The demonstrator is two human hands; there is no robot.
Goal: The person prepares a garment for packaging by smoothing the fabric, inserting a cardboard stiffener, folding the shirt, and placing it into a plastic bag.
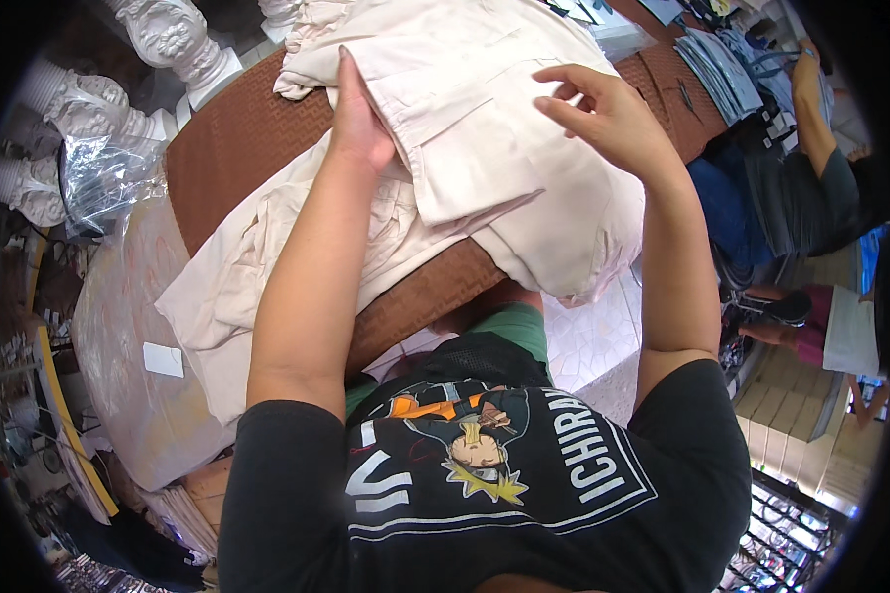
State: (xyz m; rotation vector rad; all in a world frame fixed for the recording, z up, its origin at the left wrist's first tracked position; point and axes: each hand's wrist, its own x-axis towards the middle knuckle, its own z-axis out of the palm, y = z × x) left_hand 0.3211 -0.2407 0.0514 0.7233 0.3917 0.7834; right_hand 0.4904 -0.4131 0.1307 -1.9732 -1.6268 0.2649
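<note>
A folded cream garment with stitched seams lies on a pile of similar cream cloth. Along its left edge, my left hand holds the cloth, one digit stretched out and the other fingers hidden beneath the fabric. My right hand hovers over the garment's right side, its fingers apart and curved, with nothing in them. More cream cloth lies rumpled at the left, hanging over the table's near edge.
A brown textured cover lies over the table. White ornate pedestals and clear plastic wrap stand at the left. Folded blue garments and scissors lie at the far right, where another person's arm reaches in.
</note>
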